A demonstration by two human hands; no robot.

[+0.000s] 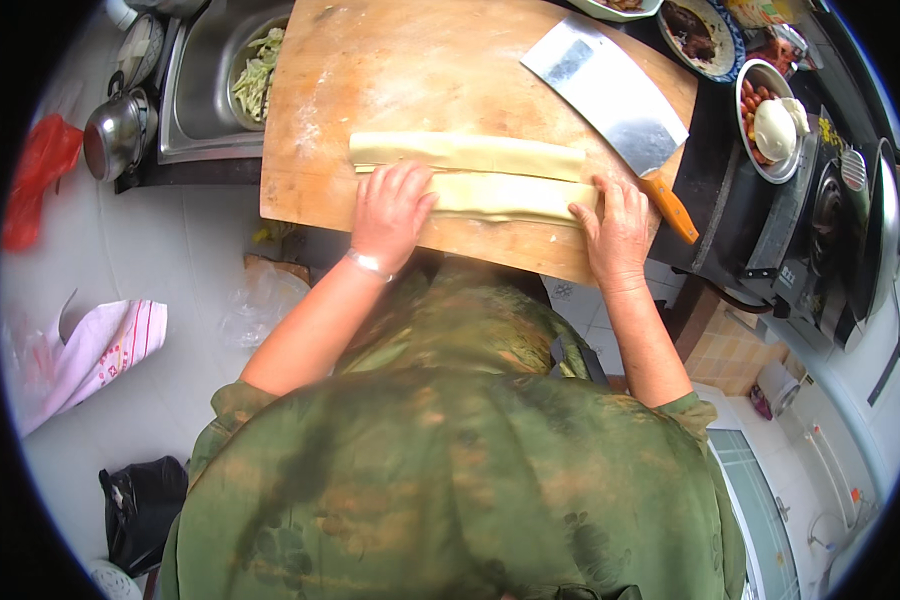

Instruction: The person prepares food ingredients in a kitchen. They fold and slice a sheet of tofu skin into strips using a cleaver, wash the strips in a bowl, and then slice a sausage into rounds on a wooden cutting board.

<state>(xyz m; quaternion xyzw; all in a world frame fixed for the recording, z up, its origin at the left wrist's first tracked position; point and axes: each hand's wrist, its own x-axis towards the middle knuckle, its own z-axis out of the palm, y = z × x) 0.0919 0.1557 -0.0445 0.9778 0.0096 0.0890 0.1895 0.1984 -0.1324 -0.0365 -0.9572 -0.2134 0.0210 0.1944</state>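
Note:
Two long folded strips of pale dough lie side by side on a floured wooden board. My left hand (394, 210) rests on the left end of the nearer dough strip (502, 196), its fingertips reaching the edge of the farther strip (465, 152). At the right end, my right hand (619, 225) has its thumb and fingers around the end of the nearer strip. A cleaver (607, 94) with an orange wooden handle lies on the board's right side, its handle past the board's edge, close to my right hand. Traces of flour mark the wooden board (322, 75).
Left of the board is a steel sink (202, 82) with shredded cabbage (257, 79) in a bowl, and a metal pot (120, 135) beyond. At right are a steel bowl (776, 169) holding red dates and a dough lump, a plate of dark food (720, 64) and a gas stove (825, 210).

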